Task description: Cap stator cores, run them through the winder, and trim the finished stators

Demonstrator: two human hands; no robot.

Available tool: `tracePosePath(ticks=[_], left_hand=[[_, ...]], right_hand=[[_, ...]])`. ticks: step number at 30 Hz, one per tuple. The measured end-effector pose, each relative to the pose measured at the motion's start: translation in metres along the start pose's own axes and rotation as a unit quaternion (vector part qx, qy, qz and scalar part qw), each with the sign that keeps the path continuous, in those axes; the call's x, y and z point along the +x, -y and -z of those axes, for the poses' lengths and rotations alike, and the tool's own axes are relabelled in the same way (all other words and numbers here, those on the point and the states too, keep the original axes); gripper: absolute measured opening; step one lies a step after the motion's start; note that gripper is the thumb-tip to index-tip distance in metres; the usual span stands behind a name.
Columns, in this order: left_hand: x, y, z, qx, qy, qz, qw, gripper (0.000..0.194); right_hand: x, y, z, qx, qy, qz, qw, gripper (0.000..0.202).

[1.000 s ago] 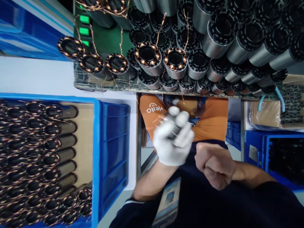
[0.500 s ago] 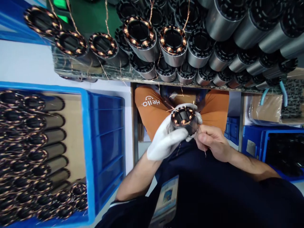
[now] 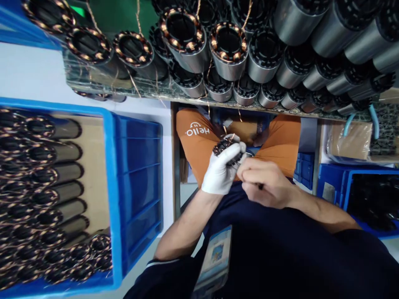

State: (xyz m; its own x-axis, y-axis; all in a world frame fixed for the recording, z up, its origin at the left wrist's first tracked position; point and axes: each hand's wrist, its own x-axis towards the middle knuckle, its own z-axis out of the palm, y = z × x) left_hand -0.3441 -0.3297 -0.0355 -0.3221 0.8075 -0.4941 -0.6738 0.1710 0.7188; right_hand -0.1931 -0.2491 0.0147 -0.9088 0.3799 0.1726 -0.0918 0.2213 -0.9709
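My left hand (image 3: 220, 171), in a white glove, is wrapped round a motor stator (image 3: 225, 145) above my lap. The stator is tilted, with its ring of copper windings turned to the upper left, and my fingers cover much of its metal body. Against its lower right side is my bare right hand (image 3: 264, 180), its fingers curled into a fist. A small dark spot shows in that fist, but motion blur hides what is held there. Short copper wire ends (image 3: 225, 129) stick up from the stator's top.
Wound stators (image 3: 229, 45) and unwound ones (image 3: 294, 68) stand in rows on the bench (image 3: 156, 92) ahead. A blue crate (image 3: 110, 187) on the left holds many wound stators. Another blue crate (image 3: 332, 187) with dark parts stands at the right. A badge (image 3: 215, 257) hangs at my chest.
The stator has tipped and shifted left and slightly up in my gloved hand. My right hand has gone from pinching a thin wire to a tighter fist close beside the stator.
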Motion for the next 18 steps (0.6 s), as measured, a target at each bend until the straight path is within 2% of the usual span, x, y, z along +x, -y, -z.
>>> tracePosePath(ticks=[2, 4, 6, 7, 9, 11, 13, 15, 18], left_hand=[[0.004, -0.002, 0.01, 0.006, -0.051, -0.058, 0.997, 0.045], [0.005, -0.008, 0.018, 0.085, -0.097, -0.175, 0.976, 0.039], [0.002, -0.018, 0.019, 0.203, -0.099, -0.286, 0.931, 0.034], [-0.002, -0.024, 0.018, 0.251, -0.082, -0.313, 0.912, 0.035], [-0.013, -0.034, 0.012, 0.305, -0.031, -0.325, 0.895, 0.051], [-0.022, -0.04, 0.005, 0.334, 0.008, -0.323, 0.885, 0.068], [-0.028, -0.042, 0.002, 0.353, 0.025, -0.328, 0.876, 0.076], [-0.031, -0.039, 0.001, 0.362, 0.035, -0.325, 0.873, 0.081], [-0.032, -0.031, 0.001, 0.381, 0.007, -0.307, 0.872, 0.079]], right_hand=[[-0.019, -0.002, 0.006, -0.019, 0.085, -0.007, 0.996, 0.038], [-0.033, 0.001, 0.022, -0.029, 0.124, -0.055, 0.99, 0.038], [-0.034, 0.006, 0.038, -0.032, 0.08, -0.117, 0.989, 0.034], [-0.03, 0.01, 0.043, -0.03, 0.036, -0.143, 0.989, 0.03], [-0.012, 0.014, 0.046, -0.001, -0.044, -0.179, 0.983, 0.022], [0.011, 0.015, 0.041, 0.042, -0.083, -0.191, 0.977, 0.031], [0.03, 0.011, 0.032, 0.072, -0.082, -0.178, 0.978, 0.037], [0.041, 0.006, 0.025, 0.079, -0.081, -0.156, 0.981, 0.032], [0.042, 0.002, 0.021, 0.018, -0.104, -0.125, 0.986, 0.033]])
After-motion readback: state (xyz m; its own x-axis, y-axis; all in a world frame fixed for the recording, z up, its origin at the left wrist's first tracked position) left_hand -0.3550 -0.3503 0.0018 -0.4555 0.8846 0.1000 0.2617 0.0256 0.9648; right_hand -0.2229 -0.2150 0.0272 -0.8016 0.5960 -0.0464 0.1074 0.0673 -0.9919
